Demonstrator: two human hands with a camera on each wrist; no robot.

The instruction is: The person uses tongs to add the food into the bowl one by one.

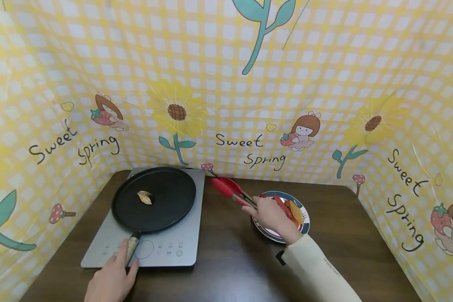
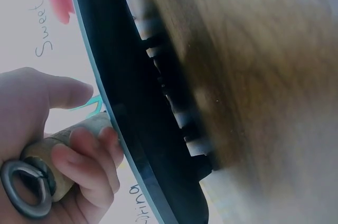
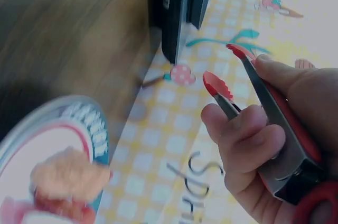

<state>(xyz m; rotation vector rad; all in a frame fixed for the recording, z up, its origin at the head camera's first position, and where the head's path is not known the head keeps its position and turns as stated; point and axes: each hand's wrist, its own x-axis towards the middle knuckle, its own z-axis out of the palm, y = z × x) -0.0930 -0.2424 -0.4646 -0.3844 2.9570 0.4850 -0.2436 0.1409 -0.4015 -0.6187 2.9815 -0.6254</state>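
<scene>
A flat black pan (image 1: 166, 216) rests on the cooktop at the left, and a small pale-and-brown piece of food (image 1: 145, 197) lies on it. My left hand (image 1: 109, 279) grips the pan's light handle (image 1: 131, 248); the left wrist view shows curled fingers (image 2: 87, 168) around it, with a metal ring (image 2: 25, 189) at its end. Red-tipped metal tongs (image 1: 226, 187) are in my right hand (image 1: 269, 214), pointing left toward the pan. Their tips stand apart with nothing between them. Beneath that hand is a plate (image 1: 306, 224) of red and yellow-orange food (image 1: 296, 212), partly hidden.
The silver induction cooktop (image 1: 190, 247) carries touch controls along its front. A brown wooden table (image 1: 230, 251) lies between cooktop and plate. Yellow checked cloth (image 1: 226, 92) encloses the back and both sides. A small black object (image 1: 280, 257) sits beside the right sleeve.
</scene>
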